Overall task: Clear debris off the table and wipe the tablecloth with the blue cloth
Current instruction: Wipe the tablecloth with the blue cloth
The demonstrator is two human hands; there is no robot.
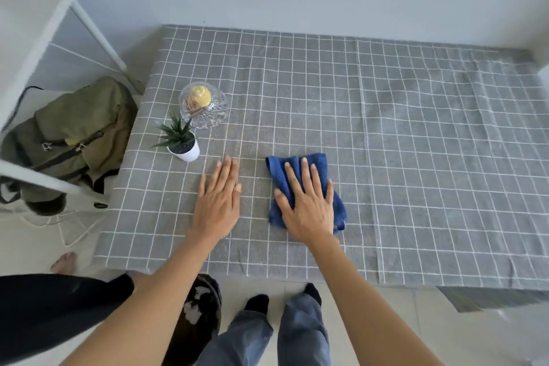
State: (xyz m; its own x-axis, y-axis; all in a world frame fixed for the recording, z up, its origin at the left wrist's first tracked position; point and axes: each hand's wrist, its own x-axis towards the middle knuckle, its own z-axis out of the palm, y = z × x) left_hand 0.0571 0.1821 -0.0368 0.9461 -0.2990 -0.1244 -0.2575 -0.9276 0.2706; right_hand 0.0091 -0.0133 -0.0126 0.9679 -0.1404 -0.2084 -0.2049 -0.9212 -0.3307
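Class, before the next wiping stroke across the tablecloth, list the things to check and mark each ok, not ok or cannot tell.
1. Right hand flat on the blue cloth: ok.
2. Left hand flat on the tablecloth, steadying it: ok.
3. Debris cleared from the tablecloth: ok, none visible.
4. Path to the right of the cloth free of objects: ok.
5. Path to the left: not ok, the potted plant and glass dish stand near the left edge.
6. Cloth damp enough to wipe: cannot tell.
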